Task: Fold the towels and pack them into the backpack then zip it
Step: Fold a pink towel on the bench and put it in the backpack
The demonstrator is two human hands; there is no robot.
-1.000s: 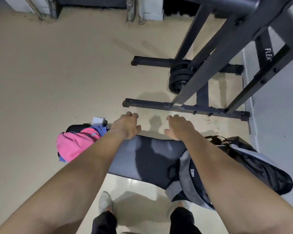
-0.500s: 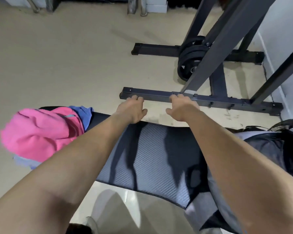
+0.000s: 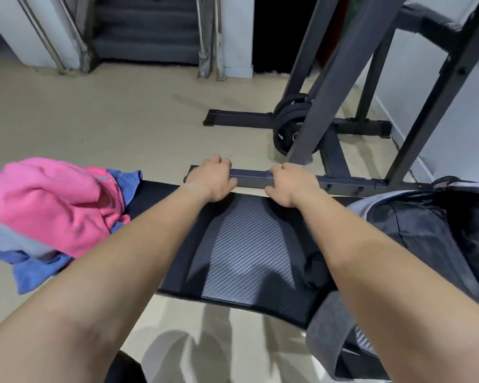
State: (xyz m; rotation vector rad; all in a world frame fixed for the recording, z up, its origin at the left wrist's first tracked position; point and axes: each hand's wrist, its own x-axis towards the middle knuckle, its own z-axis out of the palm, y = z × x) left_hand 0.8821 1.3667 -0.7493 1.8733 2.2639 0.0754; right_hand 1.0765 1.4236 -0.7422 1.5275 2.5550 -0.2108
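**A:** Location of the towels?

**B:** The towels (image 3: 50, 205) lie in an unfolded heap at the left end of the counter (image 3: 244, 252): pink on top, blue and a pale grey layer beneath, with blue cloth hanging over the near edge. The backpack (image 3: 426, 239) lies at the right end, well apart from the heap. Its grey flap drapes over the near edge. Whether its zip is open cannot be told from this view.

**A:** Step in hand?

**B:** Judged from the layout, none of the folding has begun. No towel is held, and nothing is seen packed. The bare middle of the counter lies between both forearms and would serve as the folding surface.

**A:** State of the hands?

**B:** The left hand (image 3: 210, 181) and the right hand (image 3: 291, 186) are stretched out over the far edge of the counter, knuckles up. Fingers (image 3: 219, 163) on each are curled, narrow rather than spread. They hold no task item. They overlap a dark floor bar of the rack (image 3: 338, 183) beyond the counter, but whether they touch it or the counter edge cannot be told.

**A:** Requirement for the next move?

**B:** Probably: bring the left hand across to the heap, separate one towel, and spread it flat on the middle section. Lift the top layer only, since the cloths are tangled and the overhanging blue part may drag the rest to the floor.
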